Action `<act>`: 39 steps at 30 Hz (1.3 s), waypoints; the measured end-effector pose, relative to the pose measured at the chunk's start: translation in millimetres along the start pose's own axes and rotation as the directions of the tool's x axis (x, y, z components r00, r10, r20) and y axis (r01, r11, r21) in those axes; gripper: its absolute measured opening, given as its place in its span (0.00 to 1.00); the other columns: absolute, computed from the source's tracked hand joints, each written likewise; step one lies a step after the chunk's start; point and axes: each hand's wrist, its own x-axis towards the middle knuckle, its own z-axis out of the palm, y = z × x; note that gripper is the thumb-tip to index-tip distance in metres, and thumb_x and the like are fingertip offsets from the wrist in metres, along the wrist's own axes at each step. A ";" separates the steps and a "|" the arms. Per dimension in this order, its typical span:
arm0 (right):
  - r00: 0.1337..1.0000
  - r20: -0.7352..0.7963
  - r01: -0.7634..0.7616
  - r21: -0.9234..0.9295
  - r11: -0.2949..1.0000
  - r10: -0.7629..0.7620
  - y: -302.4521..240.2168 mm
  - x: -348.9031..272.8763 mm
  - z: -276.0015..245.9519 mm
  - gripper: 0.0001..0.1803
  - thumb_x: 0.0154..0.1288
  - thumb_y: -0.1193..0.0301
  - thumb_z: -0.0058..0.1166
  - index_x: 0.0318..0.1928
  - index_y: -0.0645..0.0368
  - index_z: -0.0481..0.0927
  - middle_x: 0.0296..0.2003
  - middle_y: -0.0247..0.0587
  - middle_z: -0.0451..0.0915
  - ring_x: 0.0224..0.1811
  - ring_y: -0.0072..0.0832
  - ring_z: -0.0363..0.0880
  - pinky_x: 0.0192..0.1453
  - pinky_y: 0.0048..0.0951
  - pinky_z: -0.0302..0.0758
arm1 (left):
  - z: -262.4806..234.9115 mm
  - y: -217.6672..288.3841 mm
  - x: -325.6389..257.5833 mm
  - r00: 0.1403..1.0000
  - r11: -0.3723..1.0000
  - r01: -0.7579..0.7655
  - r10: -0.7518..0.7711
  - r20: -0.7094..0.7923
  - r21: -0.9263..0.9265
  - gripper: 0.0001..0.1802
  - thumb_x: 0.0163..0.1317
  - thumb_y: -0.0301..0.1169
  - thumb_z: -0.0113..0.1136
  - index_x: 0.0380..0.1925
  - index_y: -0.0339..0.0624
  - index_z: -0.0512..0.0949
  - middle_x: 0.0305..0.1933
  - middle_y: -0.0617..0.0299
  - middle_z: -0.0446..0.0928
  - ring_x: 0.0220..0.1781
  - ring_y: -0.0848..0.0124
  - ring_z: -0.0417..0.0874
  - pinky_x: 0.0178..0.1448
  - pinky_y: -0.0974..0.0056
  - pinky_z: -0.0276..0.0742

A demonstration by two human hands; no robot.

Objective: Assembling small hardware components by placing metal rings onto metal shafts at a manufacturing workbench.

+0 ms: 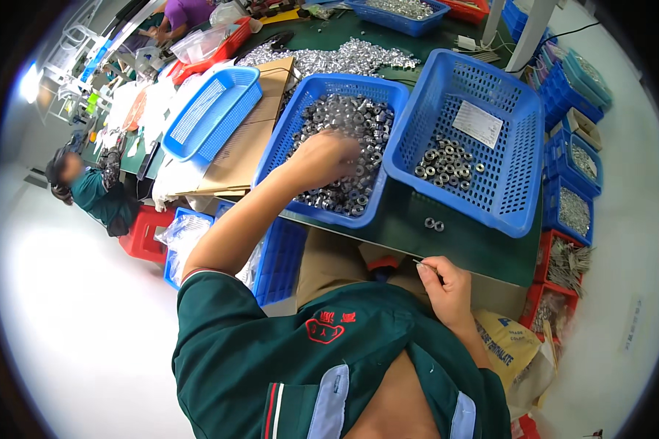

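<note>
My left hand [328, 157] reaches into a blue plastic basket [269, 157] filled with shiny ring-shaped metal nuts [337, 201]. Its fingers are blurred by motion over the pile, so whether they hold a nut does not show. Near the table's front edge, my right hand [448, 291] pinches a thin metal piece [419, 262], of which only the tip sticks out. A second, larger blue basket [516, 179] stands to the right, with a smaller heap of nuts [447, 162] and a white paper slip [478, 124] in it. Two loose nuts [433, 224] lie on the green table before that basket.
Many small silver parts [351, 57] are spread across the far table. Left of the filled basket are cardboard [249, 139] and a light blue basket [216, 110]. Stacked bins [571, 212] line the right side. A co-worker [95, 183] sits at far left by a red stool [150, 230].
</note>
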 end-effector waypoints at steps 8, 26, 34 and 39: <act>0.999 0.013 0.035 0.014 0.999 -0.035 -11.1 5.7 0.9 0.03 0.62 0.75 0.58 0.35 0.62 0.81 0.22 0.42 0.78 0.21 0.30 0.77 0.27 0.27 0.70 | -16.0 32.5 -32.8 0.985 0.651 0.055 -0.161 -0.067 -0.757 0.14 0.58 0.22 0.64 0.45 0.36 0.76 0.42 0.63 0.79 0.44 0.76 0.78 0.49 0.69 0.76; 0.897 0.031 0.436 -0.207 0.876 -0.440 -53.0 41.3 -2.0 0.06 0.58 0.77 0.59 0.37 0.60 0.77 0.22 0.40 0.78 0.22 0.38 0.78 0.26 0.34 0.71 | 38.8 101.4 -72.0 0.970 0.348 -0.184 -0.088 -0.228 -0.919 0.16 0.50 0.21 0.70 0.41 0.33 0.79 0.44 0.57 0.77 0.47 0.70 0.77 0.51 0.67 0.72; 0.960 0.029 0.279 -0.107 0.954 -0.278 -54.3 33.6 2.5 0.03 0.62 0.74 0.58 0.35 0.61 0.78 0.20 0.43 0.77 0.19 0.34 0.75 0.24 0.30 0.69 | 42.3 99.9 -70.3 0.932 0.523 -0.296 -0.025 -0.362 -0.799 0.16 0.47 0.22 0.73 0.37 0.34 0.80 0.39 0.56 0.80 0.38 0.69 0.80 0.42 0.67 0.76; 0.931 0.262 -0.321 0.263 0.910 0.253 -51.0 34.9 -0.8 0.09 0.68 0.71 0.54 0.34 0.64 0.78 0.19 0.39 0.77 0.20 0.18 0.73 0.23 0.24 0.67 | 38.9 97.5 -67.5 0.893 0.611 -0.380 0.046 -0.447 -0.695 0.17 0.46 0.23 0.73 0.38 0.37 0.81 0.37 0.58 0.80 0.34 0.71 0.81 0.37 0.68 0.77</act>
